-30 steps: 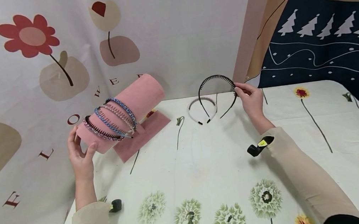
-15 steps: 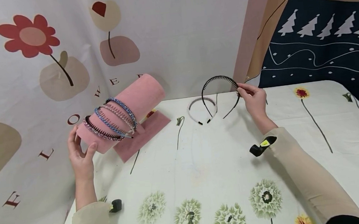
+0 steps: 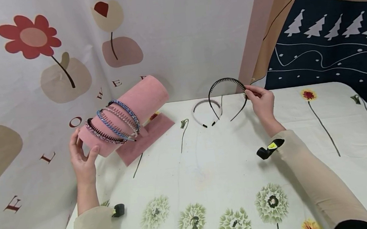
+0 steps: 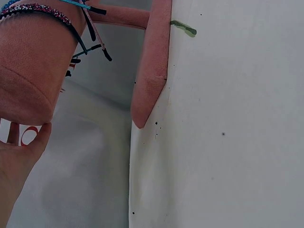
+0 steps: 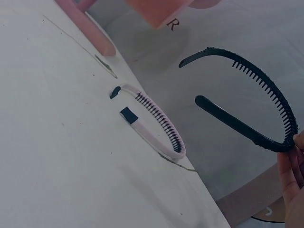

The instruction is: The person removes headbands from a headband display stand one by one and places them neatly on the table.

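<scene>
A pink padded headband stand (image 3: 150, 95) with a flat base (image 3: 146, 141) stands at the left of the table. Several glittery headbands, among them a blue one (image 3: 127, 109), are fitted round its roll. My left hand (image 3: 83, 159) holds the roll's near end between thumb and fingers; in the left wrist view, the fingertips touch its rim. Between thumb and fingers, my right hand (image 3: 262, 104) pinches one side of a black toothed headband (image 5: 228, 118), raised above the table with its ends downward. Below it, a white headband (image 5: 151, 137) with dark teeth and black tips lies on the table.
The table wears a white cloth (image 3: 207, 163) with printed flowers. A pale printed curtain (image 3: 190, 37) hangs right behind it, and a dark blue panel with tree shapes (image 3: 325, 51) is at the right. The white headband lies near the table's back edge.
My right hand has shifted slightly to the right and a little down, with the black headband in it. The left hand, the stand and the white headband have stayed put.
</scene>
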The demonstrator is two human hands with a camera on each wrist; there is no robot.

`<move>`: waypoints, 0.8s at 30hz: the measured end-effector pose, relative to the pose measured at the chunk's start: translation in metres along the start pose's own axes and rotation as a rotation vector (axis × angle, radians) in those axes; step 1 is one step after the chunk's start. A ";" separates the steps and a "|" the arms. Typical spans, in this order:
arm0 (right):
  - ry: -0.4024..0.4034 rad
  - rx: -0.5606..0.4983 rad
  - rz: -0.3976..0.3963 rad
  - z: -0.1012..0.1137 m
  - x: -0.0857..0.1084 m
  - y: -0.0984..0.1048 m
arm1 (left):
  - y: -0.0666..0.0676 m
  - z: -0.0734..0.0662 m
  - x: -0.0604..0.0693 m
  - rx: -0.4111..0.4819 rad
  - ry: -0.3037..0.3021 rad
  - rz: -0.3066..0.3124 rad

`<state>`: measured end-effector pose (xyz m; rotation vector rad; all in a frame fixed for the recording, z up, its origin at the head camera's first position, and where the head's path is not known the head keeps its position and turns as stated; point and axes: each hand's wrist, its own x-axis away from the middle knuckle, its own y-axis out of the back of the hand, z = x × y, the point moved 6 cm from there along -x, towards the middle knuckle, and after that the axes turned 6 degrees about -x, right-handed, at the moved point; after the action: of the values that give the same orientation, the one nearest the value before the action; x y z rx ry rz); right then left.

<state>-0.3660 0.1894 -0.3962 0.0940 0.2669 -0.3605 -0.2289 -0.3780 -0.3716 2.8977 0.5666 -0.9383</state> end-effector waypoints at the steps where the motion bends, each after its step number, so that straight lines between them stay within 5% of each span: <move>1: 0.001 0.005 -0.001 -0.001 0.000 0.000 | 0.000 0.000 0.000 -0.002 0.002 -0.001; 24: -0.034 0.018 -0.006 -0.008 -0.005 0.010 | 0.004 0.006 -0.001 -0.027 0.045 -0.021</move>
<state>-0.3687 0.2009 -0.4019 0.1045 0.2301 -0.3699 -0.2310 -0.3831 -0.3760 2.9013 0.6090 -0.8629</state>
